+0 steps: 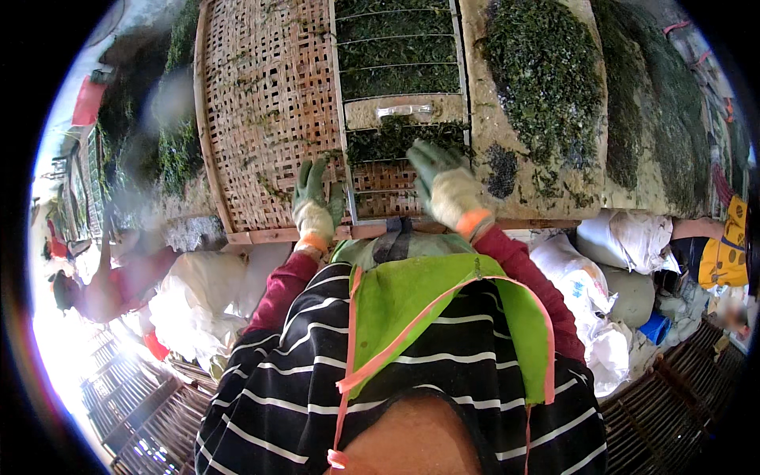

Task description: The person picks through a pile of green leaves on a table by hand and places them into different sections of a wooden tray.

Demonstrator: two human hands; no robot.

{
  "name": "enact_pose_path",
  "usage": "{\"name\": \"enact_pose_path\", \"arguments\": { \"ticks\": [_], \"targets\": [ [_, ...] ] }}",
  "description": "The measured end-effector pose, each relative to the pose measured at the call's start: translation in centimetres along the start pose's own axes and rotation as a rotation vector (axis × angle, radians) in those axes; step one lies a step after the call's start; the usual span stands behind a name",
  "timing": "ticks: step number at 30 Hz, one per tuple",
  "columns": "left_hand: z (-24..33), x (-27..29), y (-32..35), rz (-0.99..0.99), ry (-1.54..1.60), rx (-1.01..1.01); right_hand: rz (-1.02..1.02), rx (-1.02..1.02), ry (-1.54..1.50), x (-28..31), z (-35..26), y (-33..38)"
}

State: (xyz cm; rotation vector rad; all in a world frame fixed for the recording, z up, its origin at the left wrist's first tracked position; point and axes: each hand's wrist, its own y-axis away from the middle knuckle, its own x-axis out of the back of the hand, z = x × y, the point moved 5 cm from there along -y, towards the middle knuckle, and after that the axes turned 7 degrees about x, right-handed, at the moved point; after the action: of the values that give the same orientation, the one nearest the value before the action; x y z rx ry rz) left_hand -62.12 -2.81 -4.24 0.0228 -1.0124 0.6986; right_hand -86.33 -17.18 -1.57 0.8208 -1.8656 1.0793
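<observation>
White sacks (609, 245) lie piled near right beside a blue crate (655, 326), a person in yellow (724, 253) far right, another person (95, 293) at left

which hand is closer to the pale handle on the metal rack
Right. The right hand is just below the handle, a little to its right, over the dark leaves. The left hand is lower and further left, on the woven bamboo tray.

Green-and-cream gloves (315, 207), tan woven tray (261, 103), dark green leaves (546, 71).
</observation>
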Motion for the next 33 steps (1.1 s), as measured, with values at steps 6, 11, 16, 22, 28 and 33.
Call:
{"name": "enact_pose_path", "arguments": {
  "ticks": [6,11,16,22,28,33],
  "targets": [
    [-2.5,-1.1,2.7,0.087,-0.045,0.167,-0.093,-0.34,-0.136,3.9,1.3,5.0],
    [0.8,-2.1,-0.8,0.052,-0.137,0.236,-0.161,-0.153,-0.037,1.3,3.1,2.1],
    [4.1,-2.5,-3.2,0.033,-0.127,0.118,0.182,-0.177,-0.168,2.6,2.8,-6.8],
    [2.0,-3.0,-0.4,-0.005,-0.113,0.113,-0.332,-0.222,-0.023,-1.5,1.6,-8.9],
    [2.2,-2.7,0.6,-0.069,-0.085,0.13,-0.329,-0.174,0.025,1.4,2.4,-8.2],
    [3.5,-4.5,-0.5,-0.113,-0.202,-0.018,-0.574,-0.117,0.089,-2.2,0.0,-11.6]
  ]
}}
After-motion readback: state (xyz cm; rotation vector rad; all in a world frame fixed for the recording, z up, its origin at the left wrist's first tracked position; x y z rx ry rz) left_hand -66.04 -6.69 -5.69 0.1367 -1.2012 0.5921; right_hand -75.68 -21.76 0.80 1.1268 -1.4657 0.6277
